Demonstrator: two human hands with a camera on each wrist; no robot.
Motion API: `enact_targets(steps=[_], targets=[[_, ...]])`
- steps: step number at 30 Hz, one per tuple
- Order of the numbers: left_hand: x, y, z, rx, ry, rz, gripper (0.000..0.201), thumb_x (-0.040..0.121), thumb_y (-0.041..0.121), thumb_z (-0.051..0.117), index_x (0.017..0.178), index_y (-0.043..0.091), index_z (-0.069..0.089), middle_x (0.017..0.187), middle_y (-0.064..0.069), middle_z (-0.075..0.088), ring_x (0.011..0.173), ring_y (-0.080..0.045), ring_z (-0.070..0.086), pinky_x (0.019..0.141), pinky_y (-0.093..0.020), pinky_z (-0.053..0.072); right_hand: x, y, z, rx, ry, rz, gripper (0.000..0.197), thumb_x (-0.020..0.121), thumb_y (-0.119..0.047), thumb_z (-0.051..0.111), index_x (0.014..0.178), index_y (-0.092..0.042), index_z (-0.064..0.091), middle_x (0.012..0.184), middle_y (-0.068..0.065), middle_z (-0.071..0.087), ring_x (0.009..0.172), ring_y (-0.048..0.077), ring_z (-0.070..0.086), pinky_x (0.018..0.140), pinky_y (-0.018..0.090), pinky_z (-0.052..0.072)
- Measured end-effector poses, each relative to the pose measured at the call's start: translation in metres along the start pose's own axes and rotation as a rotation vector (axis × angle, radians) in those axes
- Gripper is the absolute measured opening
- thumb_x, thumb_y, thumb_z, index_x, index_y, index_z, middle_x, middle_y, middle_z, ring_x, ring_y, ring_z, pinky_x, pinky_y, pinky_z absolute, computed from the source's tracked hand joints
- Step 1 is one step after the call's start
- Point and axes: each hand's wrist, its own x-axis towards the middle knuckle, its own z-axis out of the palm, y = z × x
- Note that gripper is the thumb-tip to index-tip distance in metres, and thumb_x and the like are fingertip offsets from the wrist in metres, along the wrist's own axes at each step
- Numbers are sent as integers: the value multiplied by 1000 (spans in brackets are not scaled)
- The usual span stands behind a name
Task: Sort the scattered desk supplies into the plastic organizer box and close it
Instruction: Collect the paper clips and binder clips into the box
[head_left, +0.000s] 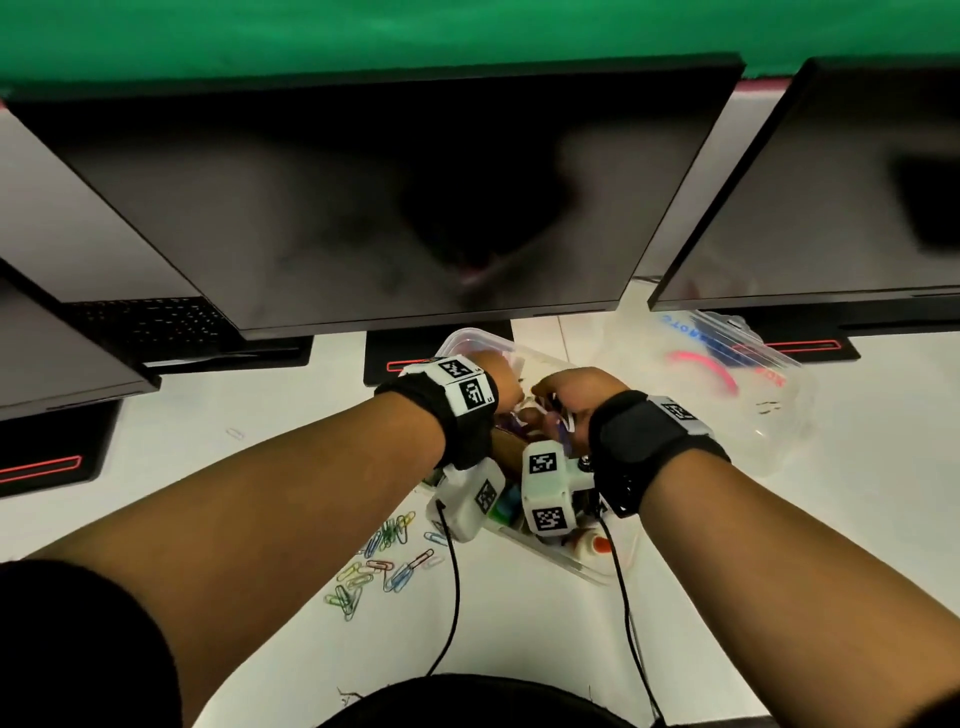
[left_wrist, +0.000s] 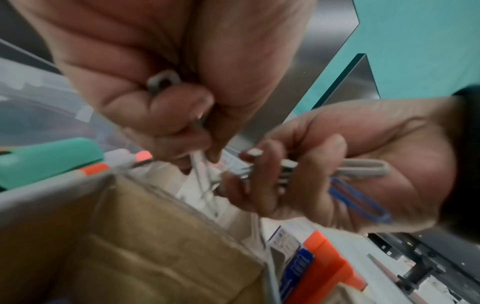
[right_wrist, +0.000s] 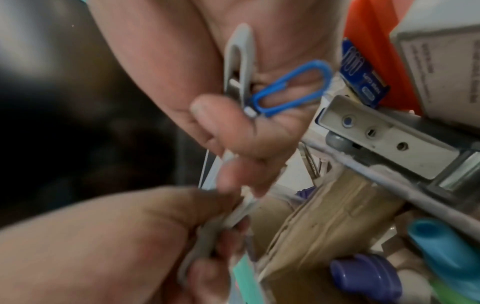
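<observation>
Currently both my hands are over the open plastic organizer box (head_left: 470, 340), which sits on the white desk (head_left: 779, 571) below the middle monitor (head_left: 363, 197).

Right hand (right_wrist: 246, 127): fingers curled, a blue paper clip (right_wrist: 291, 90) and a grey paper clip (right_wrist: 240, 61) trapped against the palm. Judgement: I keep these cupped so they don't scatter while the fingertips work on something else.

Left hand (left_wrist: 161, 86): also curled, pinching a small grey clip (left_wrist: 163, 81) together with thin white strips that run across to the right fingertips. What the strips are I cannot tell; both wrist views are blurred. The hands meet above the box, probably so anything dropped lands inside.

Box contents, as far as visible: a brown cardboard packet (left_wrist: 135, 246), an orange box (left_wrist: 330, 265), a teal block (left_wrist: 49, 158), a metal stapler (right_wrist: 389, 148), purple and blue caps (right_wrist: 363, 273).

Outside the box: a heap of coloured paper clips (head_left: 379, 558) on the desk just left of it, one stray clip (head_left: 235, 432) further left. The clear lid (head_left: 727, 384) lies well to the right, off the box.

Judgement: sorting is midway; the loose clips remain, and closing is not yet possible.
</observation>
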Motion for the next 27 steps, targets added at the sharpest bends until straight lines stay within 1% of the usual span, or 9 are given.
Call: enact_targets(steps=[2, 4, 7, 9, 13, 18, 21, 24, 27], targets=[[3, 7, 1, -11, -28, 25, 32, 96, 17, 46, 123, 1, 57, 126, -13, 60, 115, -28, 59, 77, -24, 54, -2, -5, 2, 92, -58, 41, 10, 92, -2, 44, 100, -2, 50, 93, 17, 51, 84, 32, 65, 43, 33, 57], [4, 9, 0, -78, -9, 34, 35, 97, 12, 42, 128, -2, 52, 129, -15, 58, 116, -28, 59, 54, -14, 45, -3, -8, 2, 177, -122, 60, 16, 92, 1, 41, 108, 0, 41, 103, 26, 44, 100, 47, 56, 63, 49, 59], [7, 3, -3, -180, -12, 22, 36, 97, 10, 41, 130, -3, 49, 130, -18, 57, 98, -25, 63, 68, -25, 54, 0, -11, -1, 142, -124, 42, 28, 93, 1, 41, 121, -3, 38, 108, 25, 37, 104, 48, 51, 75, 56, 52], [10, -2, -5, -234, -17, -2, 34, 95, 8, 45, 126, -3, 51, 125, -20, 60, 86, -24, 65, 72, -27, 56, 0, -9, -3, 50, -96, 28, 25, 90, 0, 46, 115, -2, 42, 117, 26, 39, 110, 45, 50, 78, 54, 53], [12, -20, -18, -244, 32, -1, 29, 93, 10, 51, 115, -6, 59, 116, -23, 65, 62, -18, 58, 62, -23, 51, -7, -1, 1, -234, -79, -70, 6, 86, -4, 54, 82, -8, 52, 99, 16, 55, 72, 27, 60, 66, 40, 57], [20, -68, -49, -136, 199, 13, 20, 90, 10, 54, 103, 4, 68, 109, -15, 70, 93, -29, 66, 81, -33, 54, -28, 16, 23, -781, -33, -383, 3, 86, -13, 60, 84, -14, 61, 88, 5, 60, 74, 15, 55, 71, 30, 48], [28, -104, -65, -123, 248, -19, 20, 90, 10, 52, 100, 11, 69, 108, -7, 69, 98, -24, 65, 92, -36, 53, -32, 32, 38, -1180, -8, -581, 22, 86, -25, 60, 104, -12, 61, 106, 4, 61, 91, 17, 55, 78, 25, 42], [36, -141, -70, -125, 272, -35, 18, 88, 8, 53, 94, 10, 69, 107, -13, 70, 91, -25, 65, 89, -35, 52, -36, 52, 49, -1443, -42, -771, 38, 83, -40, 60, 112, -16, 60, 115, 2, 58, 105, 19, 53, 97, 30, 42], [45, -176, -54, 94, 180, -1, 16, 87, 14, 58, 98, 12, 69, 116, -10, 66, 110, -27, 60, 96, -32, 46, -33, 74, 55, -1545, -92, -753, 54, 78, -49, 62, 124, -20, 54, 133, 3, 47, 122, 22, 43, 107, 39, 36]])
